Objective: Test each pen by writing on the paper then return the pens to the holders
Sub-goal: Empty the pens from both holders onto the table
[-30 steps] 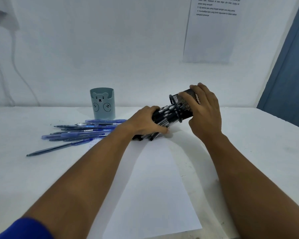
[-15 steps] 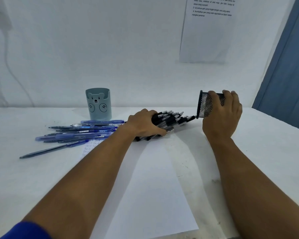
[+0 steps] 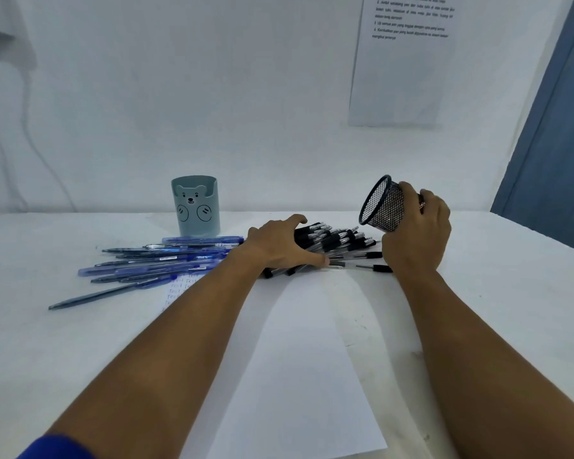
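Note:
My left hand (image 3: 280,245) lies over a pile of black pens (image 3: 337,241) on the table, fingers curled round the near end of the bundle. My right hand (image 3: 418,233) grips a black mesh holder (image 3: 383,205), tilted with its open mouth facing left, lifted just above and right of the pens; it looks empty. Several blue pens (image 3: 159,263) lie spread out at the left. A teal bear-faced holder (image 3: 196,207) stands upright behind them. A white sheet of paper (image 3: 299,376) lies in front of me, with blue "Test" writing near its left edge.
The white table (image 3: 497,293) meets a white wall at the back. A printed instruction sheet (image 3: 405,61) hangs on the wall at the upper right. A blue panel (image 3: 557,154) stands at the right edge.
The mesh holder has been pulled off the black pens and moved right and up. The pens now lie loose on the table under my left hand.

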`<state>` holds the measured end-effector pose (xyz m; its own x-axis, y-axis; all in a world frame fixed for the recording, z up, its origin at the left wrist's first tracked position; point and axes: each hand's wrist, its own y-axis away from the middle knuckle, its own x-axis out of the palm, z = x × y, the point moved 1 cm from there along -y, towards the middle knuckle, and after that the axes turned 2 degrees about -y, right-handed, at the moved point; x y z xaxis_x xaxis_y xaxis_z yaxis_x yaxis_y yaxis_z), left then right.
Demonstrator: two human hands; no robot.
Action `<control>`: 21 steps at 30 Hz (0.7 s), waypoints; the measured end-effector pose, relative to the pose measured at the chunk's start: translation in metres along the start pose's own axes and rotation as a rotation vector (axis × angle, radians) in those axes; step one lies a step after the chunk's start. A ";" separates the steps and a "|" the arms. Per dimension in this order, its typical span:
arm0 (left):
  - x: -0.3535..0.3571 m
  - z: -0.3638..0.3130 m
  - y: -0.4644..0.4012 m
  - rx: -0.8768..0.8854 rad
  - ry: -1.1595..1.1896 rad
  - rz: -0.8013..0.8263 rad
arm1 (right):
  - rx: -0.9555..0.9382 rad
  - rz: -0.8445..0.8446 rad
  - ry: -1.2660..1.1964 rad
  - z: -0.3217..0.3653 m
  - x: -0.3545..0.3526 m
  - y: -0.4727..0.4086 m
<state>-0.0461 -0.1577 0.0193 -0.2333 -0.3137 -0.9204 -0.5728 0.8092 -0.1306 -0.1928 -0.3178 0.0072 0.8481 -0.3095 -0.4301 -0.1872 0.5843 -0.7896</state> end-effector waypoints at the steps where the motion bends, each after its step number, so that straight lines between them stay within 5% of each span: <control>1: -0.001 -0.001 0.001 0.003 -0.004 0.005 | 0.017 0.031 -0.005 0.000 0.001 0.000; 21: -0.007 0.018 0.015 0.040 -0.004 0.050 | 0.397 0.243 -0.390 0.022 0.013 -0.017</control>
<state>-0.0391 -0.1340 0.0174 -0.2580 -0.2705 -0.9275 -0.5285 0.8432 -0.0989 -0.1676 -0.3155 0.0244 0.9375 0.1215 -0.3261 -0.2624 0.8623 -0.4331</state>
